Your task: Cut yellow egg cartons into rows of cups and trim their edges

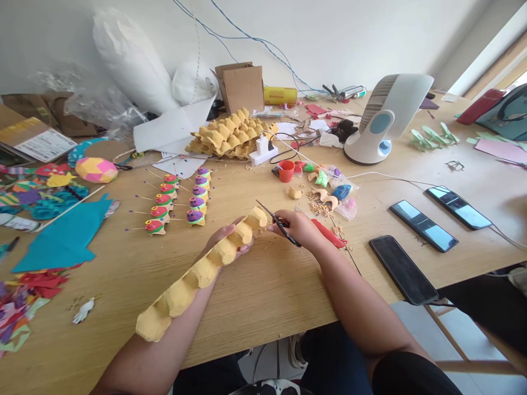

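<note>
A long strip of yellow egg carton cups slants across my left forearm, and my left hand grips it from beneath near its far end. Black-handled scissors are in my right hand, blades pointing up and left just past the strip's last cup. Part of my left hand's fingers is hidden behind the cups. Beyond the strip stand two rows of painted egg-cup figures, one row red and green, the other purple and yellow. Cut scraps of carton lie to the right.
Stacked yellow egg trays sit at the back beside a white charger. A red cup, bagged clay and a red-handled cutter lie past my right hand. A white fan and several phones are at right; blue felt at left.
</note>
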The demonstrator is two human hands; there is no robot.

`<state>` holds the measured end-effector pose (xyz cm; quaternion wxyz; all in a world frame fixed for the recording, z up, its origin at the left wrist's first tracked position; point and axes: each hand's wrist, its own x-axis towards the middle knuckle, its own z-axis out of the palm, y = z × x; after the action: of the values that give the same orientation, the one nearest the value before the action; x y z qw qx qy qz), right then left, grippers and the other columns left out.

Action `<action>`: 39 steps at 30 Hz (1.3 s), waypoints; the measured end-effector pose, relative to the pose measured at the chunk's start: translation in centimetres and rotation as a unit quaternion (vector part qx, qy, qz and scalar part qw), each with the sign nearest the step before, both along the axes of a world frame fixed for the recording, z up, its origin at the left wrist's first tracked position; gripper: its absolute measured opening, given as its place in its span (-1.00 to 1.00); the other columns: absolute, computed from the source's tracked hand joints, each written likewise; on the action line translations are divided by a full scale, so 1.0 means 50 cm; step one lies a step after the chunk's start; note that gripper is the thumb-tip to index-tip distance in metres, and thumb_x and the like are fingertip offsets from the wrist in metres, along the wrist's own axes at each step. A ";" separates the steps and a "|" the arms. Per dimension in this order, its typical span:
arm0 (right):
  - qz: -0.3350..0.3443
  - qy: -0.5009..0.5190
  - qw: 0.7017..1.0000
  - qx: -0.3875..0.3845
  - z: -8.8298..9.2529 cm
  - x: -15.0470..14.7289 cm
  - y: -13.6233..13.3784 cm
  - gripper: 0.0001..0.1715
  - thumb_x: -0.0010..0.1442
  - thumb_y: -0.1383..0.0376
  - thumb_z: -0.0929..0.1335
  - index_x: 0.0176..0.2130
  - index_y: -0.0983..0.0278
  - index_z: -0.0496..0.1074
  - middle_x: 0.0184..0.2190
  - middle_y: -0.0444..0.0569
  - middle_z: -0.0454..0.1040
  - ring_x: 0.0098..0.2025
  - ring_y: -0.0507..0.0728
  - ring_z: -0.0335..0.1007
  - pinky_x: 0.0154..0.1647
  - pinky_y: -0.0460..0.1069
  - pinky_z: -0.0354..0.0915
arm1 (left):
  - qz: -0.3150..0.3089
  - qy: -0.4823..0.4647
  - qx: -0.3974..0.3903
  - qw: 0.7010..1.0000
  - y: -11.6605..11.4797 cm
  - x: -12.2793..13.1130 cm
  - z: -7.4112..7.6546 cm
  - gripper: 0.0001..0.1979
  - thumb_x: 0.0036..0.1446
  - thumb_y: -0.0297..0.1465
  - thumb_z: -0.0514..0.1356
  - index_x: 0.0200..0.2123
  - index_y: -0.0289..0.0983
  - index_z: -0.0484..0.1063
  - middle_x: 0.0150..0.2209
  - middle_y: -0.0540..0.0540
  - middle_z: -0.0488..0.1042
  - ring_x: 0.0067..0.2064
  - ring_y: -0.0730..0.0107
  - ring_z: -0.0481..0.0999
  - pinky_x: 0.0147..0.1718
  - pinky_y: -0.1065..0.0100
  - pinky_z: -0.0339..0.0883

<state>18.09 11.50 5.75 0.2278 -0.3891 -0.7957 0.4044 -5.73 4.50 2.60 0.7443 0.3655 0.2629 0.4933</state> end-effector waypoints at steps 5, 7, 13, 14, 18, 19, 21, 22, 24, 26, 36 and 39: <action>0.021 0.050 0.995 -0.087 0.017 0.002 -0.009 -0.42 0.25 -0.24 0.34 -0.24 0.22 0.41 -0.46 -0.22 0.24 -0.39 0.04 0.16 -0.37 -0.06 0.11 | -0.017 0.003 -0.006 1.000 0.004 -0.001 0.001 -0.48 0.12 0.05 0.31 -0.19 -0.32 0.47 -0.54 -0.01 0.32 -0.55 0.49 0.27 -0.66 0.49 0.01; 0.047 0.063 0.992 -0.095 0.022 0.003 -0.010 -0.43 0.29 -0.22 0.31 -0.19 0.22 0.39 -0.36 -0.17 0.31 -0.29 0.07 0.24 -0.26 -0.04 0.19 | -0.013 0.004 -0.017 1.000 0.005 -0.005 -0.002 -0.49 0.11 0.06 0.31 -0.29 -0.32 0.44 -0.56 0.00 0.29 -0.55 0.49 0.27 -0.65 0.50 0.01; 0.060 0.038 0.992 -0.105 0.015 0.004 -0.005 -0.47 0.26 -0.19 0.37 -0.18 0.21 0.40 -0.33 -0.16 0.36 -0.25 0.09 0.27 -0.21 -0.03 0.22 | 0.022 0.037 -0.066 0.997 0.009 -0.010 -0.010 -0.66 0.15 -0.11 0.32 -0.37 -0.28 0.42 -0.57 0.02 0.27 -0.59 0.51 0.23 -0.66 0.47 0.04; 0.065 0.036 0.992 -0.104 0.014 0.004 -0.005 -0.47 0.26 -0.19 0.37 -0.18 0.21 0.40 -0.32 -0.16 0.36 -0.24 0.09 0.28 -0.21 -0.04 0.22 | 0.024 0.043 -0.071 0.996 0.011 -0.010 -0.011 -0.72 0.12 -0.18 0.34 -0.39 -0.27 0.41 -0.59 0.04 0.25 -0.61 0.53 0.20 -0.67 0.48 0.01; 0.076 0.026 0.992 -0.097 0.011 0.002 -0.006 -0.46 0.26 -0.18 0.38 -0.14 0.22 0.42 -0.32 -0.16 0.39 -0.25 0.08 0.30 -0.22 -0.04 0.22 | 0.018 0.050 -0.091 0.994 0.019 -0.012 -0.020 -0.76 0.06 -0.29 0.38 -0.44 -0.25 0.39 -0.62 0.06 0.19 -0.65 0.55 0.16 -0.70 0.49 -0.05; 0.075 0.023 0.992 -0.095 0.010 0.002 -0.006 -0.46 0.26 -0.18 0.38 -0.13 0.22 0.42 -0.32 -0.16 0.39 -0.25 0.09 0.31 -0.23 -0.04 0.22 | 0.012 0.050 -0.100 0.994 0.020 -0.013 -0.023 -0.77 0.06 -0.29 0.38 -0.43 -0.24 0.39 -0.62 0.06 0.19 -0.65 0.55 0.17 -0.70 0.49 -0.03; 0.075 0.020 0.993 -0.093 0.008 0.001 -0.005 -0.45 0.26 -0.18 0.37 -0.14 0.23 0.42 -0.32 -0.15 0.40 -0.25 0.09 0.32 -0.23 -0.04 0.22 | 0.001 0.051 -0.124 0.991 0.021 -0.015 -0.029 -0.80 0.07 -0.30 0.37 -0.40 -0.22 0.41 -0.62 0.07 0.19 -0.66 0.55 0.18 -0.70 0.50 -0.01; 0.075 0.019 0.993 -0.092 0.008 0.001 -0.005 -0.45 0.26 -0.18 0.37 -0.14 0.23 0.43 -0.32 -0.15 0.41 -0.26 0.09 0.32 -0.24 -0.04 0.22 | 0.000 0.052 -0.137 0.989 0.022 -0.016 -0.031 -0.82 0.08 -0.30 0.37 -0.36 -0.22 0.43 -0.61 0.07 0.20 -0.66 0.57 0.18 -0.71 0.51 0.00; 0.075 0.019 0.993 -0.091 0.007 0.000 -0.004 -0.46 0.25 -0.18 0.38 -0.16 0.24 0.43 -0.34 -0.16 0.40 -0.28 0.08 0.31 -0.26 -0.05 0.22 | 0.003 0.055 -0.160 0.986 0.021 -0.016 -0.034 -0.82 0.10 -0.29 0.36 -0.30 -0.21 0.45 -0.55 0.04 0.29 -0.65 0.60 0.16 -0.72 0.53 -0.03; 0.074 0.023 0.993 -0.091 0.007 0.000 -0.004 -0.46 0.24 -0.17 0.39 -0.16 0.24 0.44 -0.36 -0.16 0.39 -0.30 0.07 0.29 -0.28 -0.05 0.21 | 0.002 0.047 -0.169 0.984 0.019 -0.013 -0.033 -0.83 0.14 -0.28 0.33 -0.26 -0.23 0.46 -0.46 0.00 0.37 -0.65 0.65 0.13 -0.74 0.55 -0.09; 0.076 0.047 0.995 -0.032 0.011 -0.010 -0.019 -0.50 0.27 -0.15 0.39 -0.15 0.22 0.45 -0.34 -0.14 0.43 -0.31 0.08 0.32 -0.29 -0.05 0.18 | 0.000 -0.076 -0.117 0.990 0.002 -0.003 -0.016 -0.75 0.03 -0.32 0.38 -0.29 -0.31 0.44 -0.42 -0.08 0.39 -0.50 0.53 0.32 -0.64 0.55 0.18; 0.081 0.038 0.996 -0.003 0.010 -0.013 -0.022 -0.51 0.29 -0.14 0.37 -0.15 0.22 0.45 -0.36 -0.14 0.43 -0.32 0.07 0.31 -0.30 -0.05 0.16 | -0.017 -0.075 -0.115 0.990 0.001 -0.008 -0.021 -0.71 0.02 -0.28 0.40 -0.25 -0.31 0.48 -0.39 -0.10 0.45 -0.55 0.55 0.30 -0.66 0.53 0.13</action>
<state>17.46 10.40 6.25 0.2232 -0.3080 -0.8142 0.4387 -6.13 4.54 1.54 0.8073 0.2445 0.2550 0.4727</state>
